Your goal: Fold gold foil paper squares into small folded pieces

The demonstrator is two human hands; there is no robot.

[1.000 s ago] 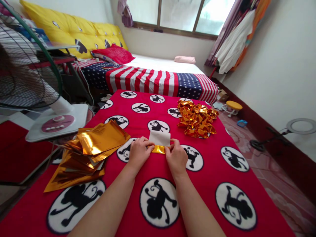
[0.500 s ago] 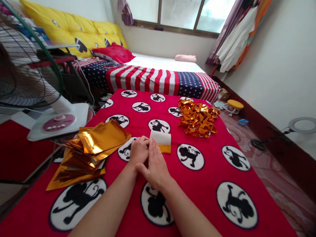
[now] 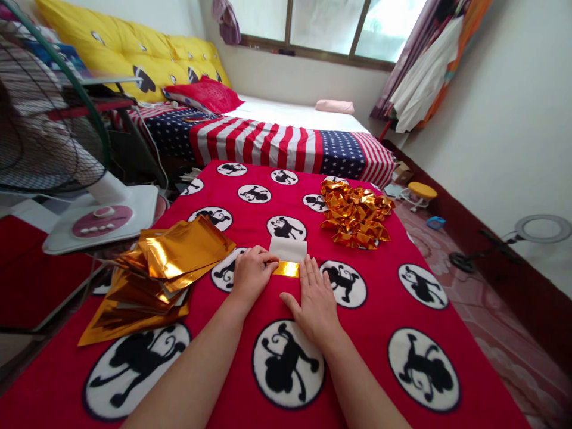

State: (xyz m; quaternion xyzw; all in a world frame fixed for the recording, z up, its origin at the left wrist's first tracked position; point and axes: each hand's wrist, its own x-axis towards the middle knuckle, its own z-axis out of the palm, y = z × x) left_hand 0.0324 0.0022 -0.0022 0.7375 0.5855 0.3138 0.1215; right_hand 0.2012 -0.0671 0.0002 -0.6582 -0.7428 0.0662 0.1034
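Observation:
A partly folded foil sheet [image 3: 287, 269] lies on the red cloth [image 3: 366, 369], its near strip shiny gold and its far part white. My left hand [image 3: 254, 274] rests at the sheet's left end, with thumb and fingers closed on the gold strip's edge. Over the right end lies my right hand [image 3: 316, 298], flat with its fingers stretched out. To the left is a loose stack of gold foil sheets [image 3: 183, 250]. Several folded gold foil pieces [image 3: 355, 214] sit in a cluster at the back right of the cloth.
A white fan base [image 3: 107, 217] stands left of the foil stack. Beyond the cloth is a bed with a striped, starred cover [image 3: 268, 143]. A yellow stool [image 3: 422, 190] and a ring-shaped stand [image 3: 543, 228] are on the floor at right.
My right hand has slid right along the sheet, away from my left hand, uncovering the gold strip between them. The view has shifted slightly.

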